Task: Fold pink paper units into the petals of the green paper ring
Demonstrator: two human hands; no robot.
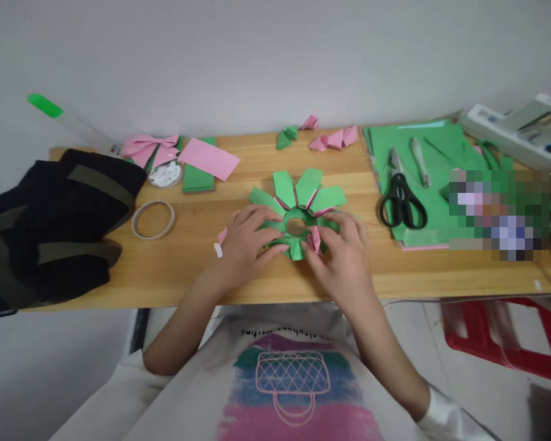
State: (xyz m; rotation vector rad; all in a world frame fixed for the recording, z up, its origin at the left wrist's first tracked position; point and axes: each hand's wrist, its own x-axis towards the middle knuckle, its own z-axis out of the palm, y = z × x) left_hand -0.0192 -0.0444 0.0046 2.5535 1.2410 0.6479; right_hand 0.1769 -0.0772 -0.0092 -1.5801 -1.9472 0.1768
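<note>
A ring of folded green paper with pink edges between its petals lies on the table before me, with a round hole at its middle. My left hand rests over its left side, fingertips pressed on the green paper. On the right, my right hand pinches a small folded pink paper piece between thumb and fingers at the ring's lower right. A bit of pink and white paper pokes out beside my left hand. The undersides of the petals beneath both palms are hidden.
Black scissors and a cutter lie on green sheets at right. A tape roll and black bag are at left. Pink paper and folded pieces lie along the back. A red stool stands below.
</note>
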